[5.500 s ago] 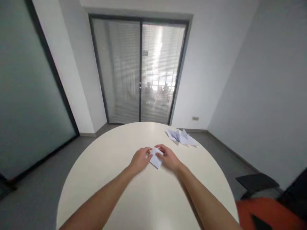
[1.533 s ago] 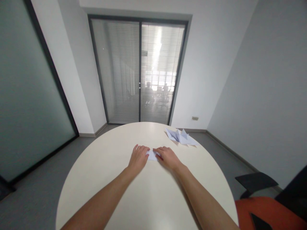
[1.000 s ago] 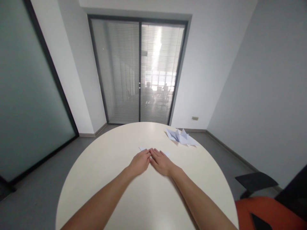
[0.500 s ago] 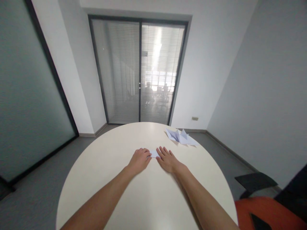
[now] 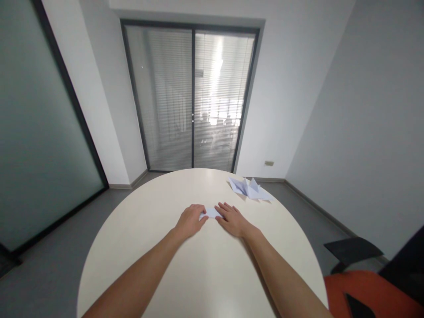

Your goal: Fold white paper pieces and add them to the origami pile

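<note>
Folded white paper (image 5: 210, 213) lies flat on the round cream table (image 5: 159, 265), out past the table's middle on the side nearer the glass doors (image 5: 193, 97). Only a small strip of it shows between the two hands; the rest is covered.

Left hand (image 5: 190, 219): palm down at the paper's left end, fingers loosely curled with the tips on the sheet's left edge. Pressing, not lifting. Whether any paper is pinched under those fingertips cannot be told.

Right hand (image 5: 233, 219): palm down at the paper's right end, fingers stretched out flat and slightly spread, resting on the sheet and on the table just beside it. Nothing gripped; a flat press.

Both forearms run back from the paper toward the near table edge, bare, splayed apart.

Other items, taken from the paper: a second pile of folded white paper shapes (image 5: 250, 189) sits farther out and to the right, close to the table's far rim, well apart from both hands. Beyond the table's right edge, low down, a dark chair (image 5: 353, 251) and an orange-red seat (image 5: 371, 293). Straight past the paper, the glass doors with blinds; figures show dimly behind the slats, too blurred to describe.
</note>
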The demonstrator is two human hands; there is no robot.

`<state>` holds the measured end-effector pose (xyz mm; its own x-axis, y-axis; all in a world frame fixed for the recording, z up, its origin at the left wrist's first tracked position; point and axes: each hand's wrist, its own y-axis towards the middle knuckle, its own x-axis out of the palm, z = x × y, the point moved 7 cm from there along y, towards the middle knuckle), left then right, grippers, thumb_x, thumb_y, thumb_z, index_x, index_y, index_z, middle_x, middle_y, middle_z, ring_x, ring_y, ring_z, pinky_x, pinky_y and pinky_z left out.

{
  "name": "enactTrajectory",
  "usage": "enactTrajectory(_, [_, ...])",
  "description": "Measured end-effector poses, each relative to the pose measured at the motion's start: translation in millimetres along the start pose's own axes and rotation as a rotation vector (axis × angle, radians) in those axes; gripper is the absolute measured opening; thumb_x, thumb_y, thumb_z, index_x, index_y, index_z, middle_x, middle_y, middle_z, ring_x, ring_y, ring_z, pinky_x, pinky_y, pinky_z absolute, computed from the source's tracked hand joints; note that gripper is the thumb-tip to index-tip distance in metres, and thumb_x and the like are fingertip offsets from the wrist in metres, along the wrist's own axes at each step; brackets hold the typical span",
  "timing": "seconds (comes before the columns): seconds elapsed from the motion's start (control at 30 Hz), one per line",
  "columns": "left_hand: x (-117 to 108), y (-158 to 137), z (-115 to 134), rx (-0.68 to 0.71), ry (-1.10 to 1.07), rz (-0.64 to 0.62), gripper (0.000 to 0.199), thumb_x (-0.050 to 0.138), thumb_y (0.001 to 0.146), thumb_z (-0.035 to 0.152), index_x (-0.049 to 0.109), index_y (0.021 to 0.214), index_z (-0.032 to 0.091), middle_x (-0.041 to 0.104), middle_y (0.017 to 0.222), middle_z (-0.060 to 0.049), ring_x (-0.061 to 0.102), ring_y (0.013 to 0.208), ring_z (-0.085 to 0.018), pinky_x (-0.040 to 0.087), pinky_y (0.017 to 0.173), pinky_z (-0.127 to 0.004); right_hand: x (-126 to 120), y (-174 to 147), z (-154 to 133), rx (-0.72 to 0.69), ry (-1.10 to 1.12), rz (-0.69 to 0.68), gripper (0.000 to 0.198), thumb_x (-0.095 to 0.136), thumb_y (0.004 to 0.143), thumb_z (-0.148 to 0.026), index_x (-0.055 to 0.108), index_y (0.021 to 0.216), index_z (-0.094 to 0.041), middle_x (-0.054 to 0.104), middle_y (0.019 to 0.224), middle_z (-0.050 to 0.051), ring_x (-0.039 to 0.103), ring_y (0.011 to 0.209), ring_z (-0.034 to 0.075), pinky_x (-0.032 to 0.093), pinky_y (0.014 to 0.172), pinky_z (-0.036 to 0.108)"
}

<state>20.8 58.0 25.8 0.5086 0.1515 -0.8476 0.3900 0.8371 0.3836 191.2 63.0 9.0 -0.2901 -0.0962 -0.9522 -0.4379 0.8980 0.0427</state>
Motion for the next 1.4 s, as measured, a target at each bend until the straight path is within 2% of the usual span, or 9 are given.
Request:
enactTrajectory(0.13, [0.5,0.7,-1.6,-0.008,0.002,0.026,0.019,0.061,0.089,0.027,0.064,0.106,0.020,0.069,0.109,-0.007,0.061,0.103,-0.024,0.045,0.096,-0.038,-11.7,-1.3,-0.7,-0.080,-0.014,0.103,0.057,0.042,0.097,-0.042,0.050,0.143,-0.010,0.046,0.150,0.016,0.039,0.140,0.028,0.026,0.117,0.041])
enactTrajectory(0.3, [1.3,1.1,-5.9,0.001,-0.021,0.075,0.024,0.066,0.085,0.025,0.062,0.108,0.019,0.068,0.110,-0.008,0.059,0.104,-0.025,0.044,0.097,-0.040,-24.0,-3.2,-0.1,-0.129,0.011,0.200,0.046,0.052,0.093,-0.034,0.060,0.132,-0.013,0.063,0.131,0.013,0.054,0.123,0.026,0.038,0.107,0.037])
enactTrajectory(0.6, [-7.9,1.3,4.0,0.058,0.027,0.092,0.031,0.066,0.084,0.022,0.058,0.114,0.020,0.063,0.113,-0.007,0.055,0.107,-0.025,0.040,0.101,-0.043,-34.5,-6.1,-5.2,-0.137,0.039,0.260,0.045,0.061,0.086,-0.029,0.061,0.128,-0.014,0.063,0.120,0.013,0.057,0.109,0.024,0.043,0.099,0.034])
enactTrajectory(0.8, [-10.3,1.7,3.8,0.080,0.073,0.133,0.035,0.060,0.084,0.013,0.059,0.118,0.022,0.061,0.118,-0.006,0.052,0.114,-0.024,0.027,0.115,-0.045,-41.1,-5.6,-3.4,-0.109,0.085,0.275,0.035,0.058,0.087,-0.025,0.065,0.121,-0.020,0.067,0.119,0.009,0.058,0.110,0.023,0.044,0.098,0.034])
enactTrajectory(1.0, [-15.8,3.1,5.5,0.066,0.074,0.145,0.029,0.051,0.088,0.011,0.061,0.112,0.023,0.064,0.111,-0.005,0.054,0.110,-0.023,0.033,0.110,-0.044,-41.5,-3.4,-3.0,-0.106,0.106,0.266,0.032,0.049,0.091,-0.026,0.065,0.119,-0.023,0.070,0.118,0.005,0.063,0.107,0.021,0.045,0.095,0.031])
enactTrajectory(1.1, [-18.3,3.1,3.5,0.041,0.088,0.163,0.034,0.048,0.088,0.009,0.060,0.116,0.024,0.062,0.120,-0.006,0.053,0.116,-0.024,0.033,0.111,-0.046,-40.3,-1.9,-0.6,-0.067,0.089,0.250,0.032,0.046,0.093,-0.026,0.065,0.119,-0.024,0.071,0.115,0.004,0.065,0.102,0.020,0.046,0.089,0.030])
enactTrajectory(1.23, [-17.6,-0.2,-9.2,-0.025,0.113,0.262,0.050,0.055,0.085,0.013,0.049,0.134,0.020,0.045,0.146,-0.011,0.037,0.137,-0.027,0.027,0.117,-0.047,-46.2,-1.9,11.6,0.079,0.027,0.308,0.031,0.046,0.093,-0.027,0.063,0.119,-0.024,0.073,0.110,0.005,0.066,0.098,0.021,0.045,0.083,0.029])
enactTrajectory(1.4, [-0.1,-2.9,-27.4,-0.115,0.121,0.189,0.050,0.055,0.087,0.021,0.047,0.135,0.014,0.044,0.148,-0.017,0.037,0.139,-0.029,0.030,0.117,-0.046,-57.5,-2.3,28.2,0.214,-0.007,0.412,0.032,0.045,0.094,-0.025,0.061,0.121,-0.023,0.074,0.108,0.007,0.067,0.096,0.023,0.045,0.082,0.030])
